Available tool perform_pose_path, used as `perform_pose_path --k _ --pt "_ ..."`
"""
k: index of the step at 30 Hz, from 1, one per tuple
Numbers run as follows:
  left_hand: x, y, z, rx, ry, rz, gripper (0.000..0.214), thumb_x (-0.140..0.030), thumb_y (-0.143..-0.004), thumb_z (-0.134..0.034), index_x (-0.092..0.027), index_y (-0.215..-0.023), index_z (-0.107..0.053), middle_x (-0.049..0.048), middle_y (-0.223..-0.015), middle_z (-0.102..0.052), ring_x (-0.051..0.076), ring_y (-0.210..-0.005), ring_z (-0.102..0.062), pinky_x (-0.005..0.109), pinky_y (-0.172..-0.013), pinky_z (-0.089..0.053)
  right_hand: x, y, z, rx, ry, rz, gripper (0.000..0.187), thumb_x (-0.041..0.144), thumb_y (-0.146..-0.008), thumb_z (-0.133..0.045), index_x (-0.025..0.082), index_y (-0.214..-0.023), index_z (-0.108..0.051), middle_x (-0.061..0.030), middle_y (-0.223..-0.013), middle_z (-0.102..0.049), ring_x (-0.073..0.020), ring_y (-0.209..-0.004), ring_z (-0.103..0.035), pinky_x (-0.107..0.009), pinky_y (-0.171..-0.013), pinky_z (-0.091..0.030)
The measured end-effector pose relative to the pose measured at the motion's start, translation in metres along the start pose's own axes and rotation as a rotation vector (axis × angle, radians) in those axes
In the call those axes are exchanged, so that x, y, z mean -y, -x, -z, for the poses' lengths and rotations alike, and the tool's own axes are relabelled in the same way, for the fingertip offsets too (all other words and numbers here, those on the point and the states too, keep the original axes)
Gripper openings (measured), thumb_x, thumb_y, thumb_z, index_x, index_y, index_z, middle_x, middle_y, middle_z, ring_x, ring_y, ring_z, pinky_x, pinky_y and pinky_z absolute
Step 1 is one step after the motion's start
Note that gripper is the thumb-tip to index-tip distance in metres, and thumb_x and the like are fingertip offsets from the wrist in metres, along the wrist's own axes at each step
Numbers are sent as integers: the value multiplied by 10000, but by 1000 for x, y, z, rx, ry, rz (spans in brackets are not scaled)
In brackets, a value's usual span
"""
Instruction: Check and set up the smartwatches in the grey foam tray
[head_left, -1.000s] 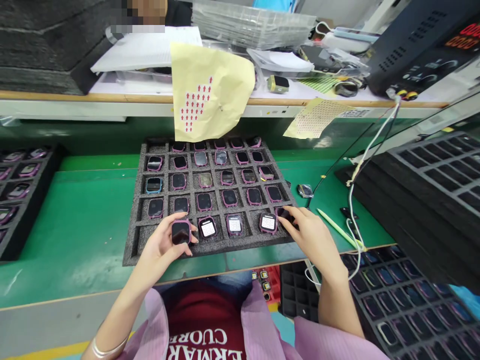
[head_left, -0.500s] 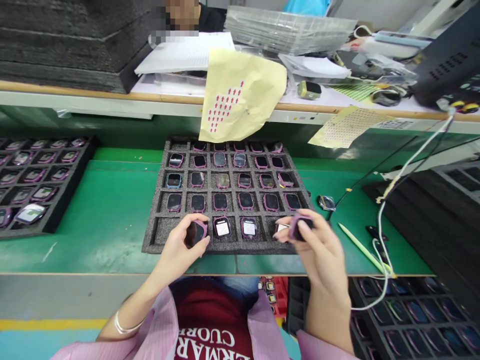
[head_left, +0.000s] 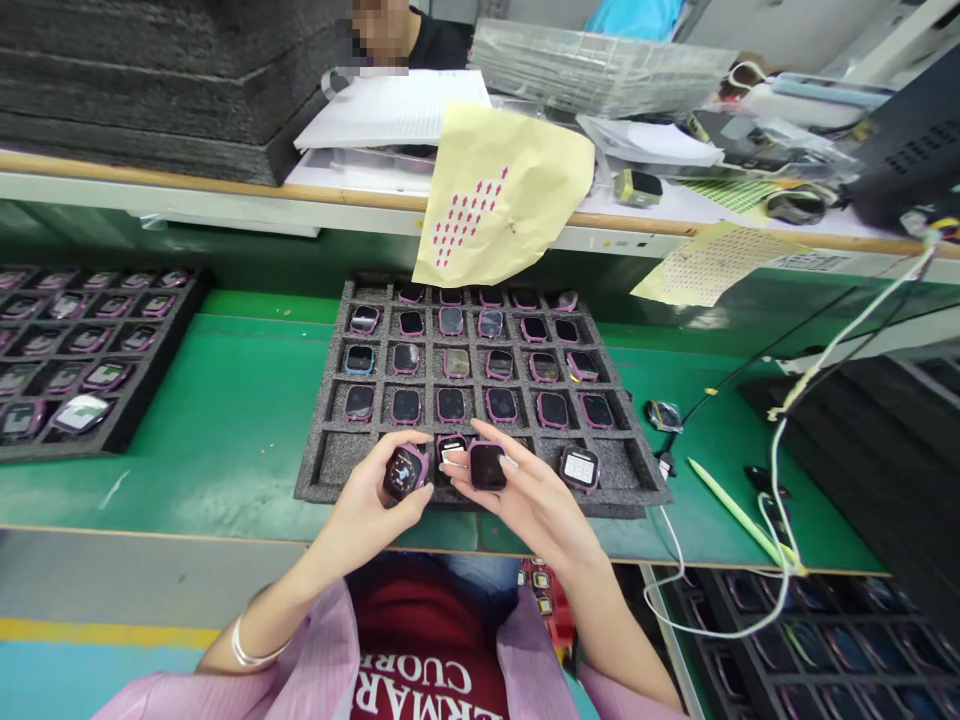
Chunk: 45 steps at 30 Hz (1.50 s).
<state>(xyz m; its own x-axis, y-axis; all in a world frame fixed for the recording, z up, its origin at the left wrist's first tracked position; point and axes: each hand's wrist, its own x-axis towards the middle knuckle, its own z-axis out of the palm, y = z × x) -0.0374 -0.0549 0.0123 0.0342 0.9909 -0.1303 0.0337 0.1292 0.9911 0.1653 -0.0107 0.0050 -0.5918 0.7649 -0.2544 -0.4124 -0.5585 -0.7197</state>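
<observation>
Now left hand [head_left: 375,495] grips lit watch [head_left: 405,472]; right hand [head_left: 525,495] grips dark watch [head_left: 487,465].

left watch [head_left: 406,472]: pink case, dark face with coloured marks, in left fingers [head_left: 394,442]
right watch [head_left: 487,465]: pink case, black screen, in right fingers [head_left: 491,436]
lit watch [head_left: 580,467]: white screen, right of right fingers
tray [head_left: 322,470]: dark grey, under fingers
belt [head_left: 225,430]: green
sheet [head_left: 525,170]: yellow, red arrows, beyond fingers
</observation>
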Motion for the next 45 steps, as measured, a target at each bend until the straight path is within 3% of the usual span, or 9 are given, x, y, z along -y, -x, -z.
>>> perform_pose_path --k 3,6,12,17,25,31,40,45 --pt "-1 0 0 11 1 -6 401 -142 -779 -611 -205 -1165 -524 31 -949 -578 162 -759 -548 249 -650 -427 -3 -2 2 15 -2 23 366 282 -726 -796 237 -1058 -649 -91 -1049 -706 -301 -1046 -651 -566 -1023 -367" --pt "-3 2 0 26 -15 -6 400 -127 -776 -607 -212 -1159 -524 29 -954 -587 171 -791 -556 248 -655 -432 -3 -1 2 -4 4 58 340 270 -646 -853 232 -933 -674 -68 -969 -721 -309 -962 -683 -583 -978 -408" --pt "-4 4 0 67 -15 42 392 -145 -808 -575 -241 -1179 -491 29 -981 -587 152 -744 -554 226 -564 -400 0 0 -3 0 36 26 433 301 -670 -838 216 -1060 -671 -99 -1020 -713 -320 -989 -671 -573 -950 -450" --pt "-1 2 1 61 -51 20 366 -135 -796 -565 -227 -1148 -517 31 -998 -603 155 -739 -557 227 -552 -385 -2 -4 -4 31 8 33 371 214 -697 -811 216 -1052 -701 -88 -1016 -723 -309 -1005 -669 -564 -988 -426" --pt "7 1 5 -4 -57 24 329 -148 -784 -549 -212 -1106 -528 -20 -802 -556 97 -537 -435 221 -509 -326 0 -1 -4 72 67 113 344 185 -730 -787 234 -1062 -710 -89 -1037 -719 -301 -999 -673 -547 -982 -439" --pt "10 -2 8 -59 -51 52 328 -150 -770 -544 -195 -1093 -513 -51 -686 -494 83 -476 -391 209 -475 -315 1 0 -6 28 92 128 348 214 -727 -793 208 -1063 -701 -110 -1017 -718 -319 -1002 -668 -576 -948 -456" --pt "4 2 6 -74 -139 -39 287 -122 -759 -551 -205 -1032 -526 -23 -835 -523 102 -638 -470 198 -564 -364 3 2 -6 66 140 170 346 164 -745 -768 226 -1080 -706 -97 -1026 -715 -307 -985 -676 -547 -945 -476" --pt "5 1 4 -60 -118 -45 333 -170 -786 -567 -210 -1111 -507 -1 -903 -543 119 -690 -500 203 -591 -394 3 0 -5 58 157 167 364 178 -755 -763 229 -1109 -694 -99 -1025 -715 -307 -990 -676 -537 -930 -493"
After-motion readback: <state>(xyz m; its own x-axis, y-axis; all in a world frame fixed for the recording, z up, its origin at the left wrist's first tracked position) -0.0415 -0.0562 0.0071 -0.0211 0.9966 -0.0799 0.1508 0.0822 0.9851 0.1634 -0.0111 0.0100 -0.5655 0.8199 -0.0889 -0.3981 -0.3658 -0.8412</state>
